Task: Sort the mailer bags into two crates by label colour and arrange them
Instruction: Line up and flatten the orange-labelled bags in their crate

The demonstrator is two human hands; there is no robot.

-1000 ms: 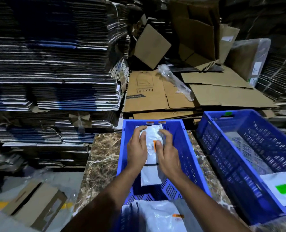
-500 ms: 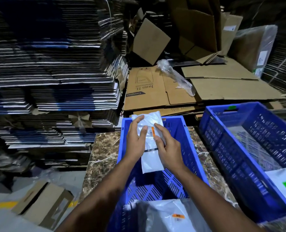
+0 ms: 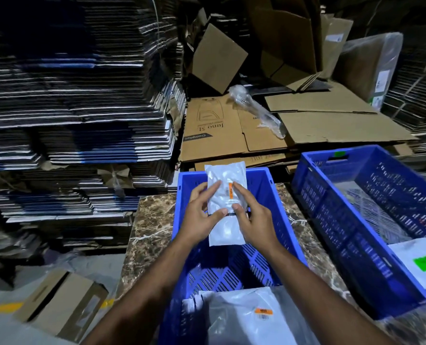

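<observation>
A small white mailer bag [image 3: 225, 188] with an orange label is held upright above the far half of the middle blue crate [image 3: 266, 180]. My left hand [image 3: 202, 217] grips its left edge, thumb across the front. My right hand [image 3: 253, 217] pinches its right edge near the label. Another white bag with an orange label [image 3: 246, 317] lies at the near end of that crate. The right blue crate [image 3: 314, 185] holds a white bag with a green label [image 3: 423, 265].
Both crates stand on a brown marble table [image 3: 149, 227]. Tall stacks of flattened cartons [image 3: 77, 95] rise to the left, and loose brown cardboard [image 3: 306, 130] lies behind. A small cardboard box [image 3: 57, 302] sits on the floor at lower left.
Both hands have lifted the orange-labelled bag up and toward the far wall of the middle crate, and it now stands higher and flatter in view.
</observation>
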